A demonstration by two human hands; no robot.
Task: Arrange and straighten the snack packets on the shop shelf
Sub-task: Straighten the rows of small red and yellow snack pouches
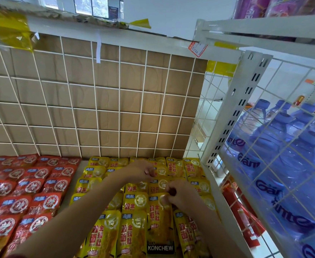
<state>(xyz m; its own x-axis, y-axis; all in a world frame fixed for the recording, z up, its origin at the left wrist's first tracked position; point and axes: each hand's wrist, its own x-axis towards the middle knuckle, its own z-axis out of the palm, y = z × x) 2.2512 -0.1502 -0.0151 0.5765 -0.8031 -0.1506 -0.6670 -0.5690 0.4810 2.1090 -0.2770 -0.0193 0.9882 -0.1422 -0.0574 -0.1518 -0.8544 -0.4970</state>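
Red packets left, water bottles right

Two hands are shown: the left hand and the right hand. Both the left forearm and the right forearm are uncovered along their full visible length. A narrow strip of dark red sleeve is seen at the near end of the left forearm, at the lower edge of the view. A dark red patch is noted at the fingertips of the right hand; whether it is nail varnish cannot be determined.
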